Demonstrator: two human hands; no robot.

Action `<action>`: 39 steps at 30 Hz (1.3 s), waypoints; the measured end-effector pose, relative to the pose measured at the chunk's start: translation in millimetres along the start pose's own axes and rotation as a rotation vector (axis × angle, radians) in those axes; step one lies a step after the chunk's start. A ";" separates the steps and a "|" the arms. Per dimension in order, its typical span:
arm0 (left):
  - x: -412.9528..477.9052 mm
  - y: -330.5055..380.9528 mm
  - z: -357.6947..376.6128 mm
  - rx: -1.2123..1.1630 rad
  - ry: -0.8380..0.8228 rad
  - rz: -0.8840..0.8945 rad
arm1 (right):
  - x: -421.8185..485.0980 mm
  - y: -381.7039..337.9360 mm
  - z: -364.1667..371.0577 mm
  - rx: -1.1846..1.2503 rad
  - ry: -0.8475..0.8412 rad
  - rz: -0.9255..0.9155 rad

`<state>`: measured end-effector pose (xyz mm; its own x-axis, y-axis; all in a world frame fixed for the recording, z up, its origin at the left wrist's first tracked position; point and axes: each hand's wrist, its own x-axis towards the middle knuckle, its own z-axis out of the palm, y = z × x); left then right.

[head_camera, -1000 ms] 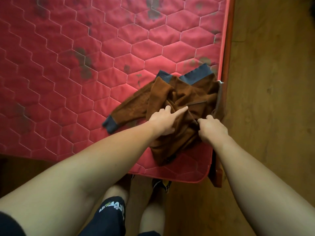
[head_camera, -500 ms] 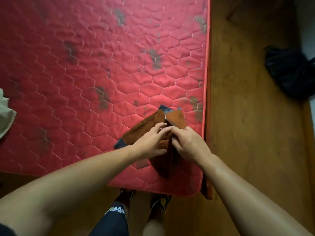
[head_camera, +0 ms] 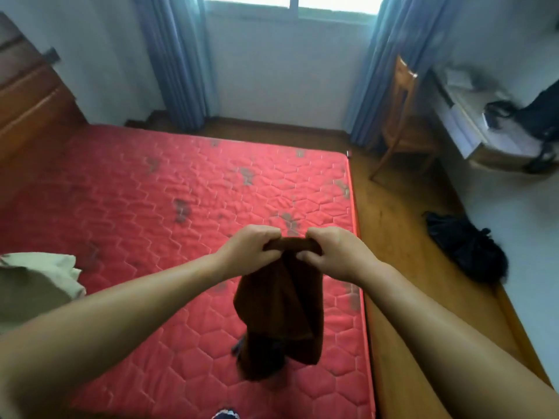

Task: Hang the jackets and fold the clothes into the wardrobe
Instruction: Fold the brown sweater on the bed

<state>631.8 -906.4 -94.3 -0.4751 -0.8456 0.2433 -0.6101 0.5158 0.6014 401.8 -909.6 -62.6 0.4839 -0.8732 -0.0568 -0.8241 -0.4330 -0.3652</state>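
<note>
A brown garment [head_camera: 281, 316] with dark cuffs hangs folded in the air above the red quilted mattress [head_camera: 157, 207]. My left hand [head_camera: 248, 249] grips its top edge on the left. My right hand [head_camera: 332, 252] grips the same edge on the right, close beside the left. The lower part of the garment dangles down toward the mattress's near right corner. A pale beige garment [head_camera: 39, 282] lies crumpled on the mattress at the left edge of view.
A wooden headboard [head_camera: 27, 95] stands at the far left. A wooden chair [head_camera: 402, 116] and a desk [head_camera: 472, 128] with a dark bag [head_camera: 541, 116] are at the right. A black bundle [head_camera: 465, 246] lies on the wooden floor. Blue curtains [head_camera: 178, 55] frame the window.
Both hands have lifted the brown garment off the mattress and hold it up. My view has tilted up from the mattress to take in the room.
</note>
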 end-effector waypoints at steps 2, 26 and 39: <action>2.9 15.0 -46.8 0.041 0.033 0.079 | 6.2 -18.6 -9.4 0.041 -0.043 0.005; -72.7 29.3 -292.5 0.325 0.024 -0.382 | 36.9 -86.3 -106.6 0.015 0.530 0.223; -39.4 113.5 -289.3 -0.672 0.442 -0.383 | 8.3 -197.1 -21.1 0.204 0.626 -0.134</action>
<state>764.7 -854.3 184.5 0.0584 -0.9908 0.1219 -0.1099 0.1150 0.9873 562.1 -836.2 28.5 0.2655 -0.8066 0.5281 -0.6669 -0.5492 -0.5036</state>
